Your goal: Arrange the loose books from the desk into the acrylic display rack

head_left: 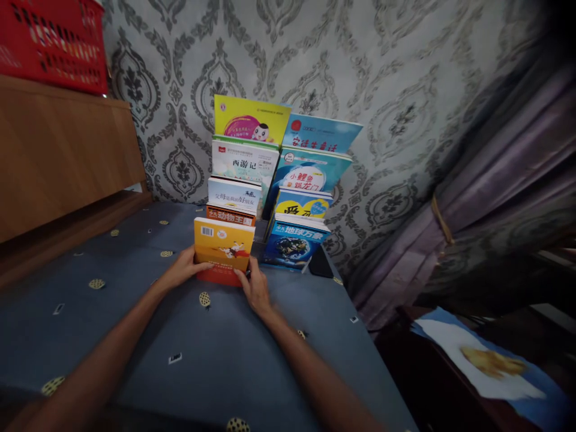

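An orange and red book (224, 249) stands upright at the front of the left row of books. My left hand (185, 268) grips its left edge, the thumb across the cover. On its right edge is my right hand (255, 288), thumb also on the front. Right behind it shows the top of a brown-orange book (230, 215), then a pale blue-white book (234, 195), a white book (245, 162) and a tall yellow book (249, 120). The right row has a blue book with a globe (294, 246) in front and several more behind.
Both rows stand in a dark holder (258, 249) on a blue patterned cloth (216, 354), against a patterned wall. A black phone-like object (321, 264) lies at right. Left is a wooden headboard (67, 150) with a red basket (54, 45). A purple curtain (405, 258) hangs at right.
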`<action>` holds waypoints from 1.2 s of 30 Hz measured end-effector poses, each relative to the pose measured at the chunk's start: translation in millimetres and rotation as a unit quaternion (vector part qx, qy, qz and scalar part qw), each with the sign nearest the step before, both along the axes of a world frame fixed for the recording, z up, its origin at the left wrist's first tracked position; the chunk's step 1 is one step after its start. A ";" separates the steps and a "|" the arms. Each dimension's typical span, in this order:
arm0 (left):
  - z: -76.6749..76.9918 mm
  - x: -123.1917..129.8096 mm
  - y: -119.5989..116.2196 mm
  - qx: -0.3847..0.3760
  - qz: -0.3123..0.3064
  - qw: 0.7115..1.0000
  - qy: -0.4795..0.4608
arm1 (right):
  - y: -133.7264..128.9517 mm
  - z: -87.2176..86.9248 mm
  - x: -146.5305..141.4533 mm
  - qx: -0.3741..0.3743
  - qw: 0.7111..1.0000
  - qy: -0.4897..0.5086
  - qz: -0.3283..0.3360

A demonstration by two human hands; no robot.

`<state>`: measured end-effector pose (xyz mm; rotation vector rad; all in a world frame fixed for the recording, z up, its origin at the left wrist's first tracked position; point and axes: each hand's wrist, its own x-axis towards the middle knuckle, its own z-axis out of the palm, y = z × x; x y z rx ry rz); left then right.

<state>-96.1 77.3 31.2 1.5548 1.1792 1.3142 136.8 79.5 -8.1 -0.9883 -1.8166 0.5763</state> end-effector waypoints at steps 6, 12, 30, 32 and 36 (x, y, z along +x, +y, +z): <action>9.5 1.9 15.1 0.058 0.046 0.987 0.142 | 15.7 8.3 2.0 0.026 0.999 0.006 -0.020; 29.8 4.6 29.4 0.131 0.097 0.962 0.217 | 29.8 28.7 8.9 0.067 0.997 -0.002 -0.043; 62.1 13.2 50.6 0.200 0.151 0.924 0.289 | 51.0 57.5 12.8 0.139 0.988 0.029 -0.055; 61.1 12.1 52.0 0.199 0.146 0.924 0.291 | 52.8 54.3 12.1 0.137 0.989 0.028 -0.054; 58.5 9.4 54.0 0.198 0.144 0.921 0.303 | 55.6 49.2 11.5 0.131 0.990 0.031 -0.050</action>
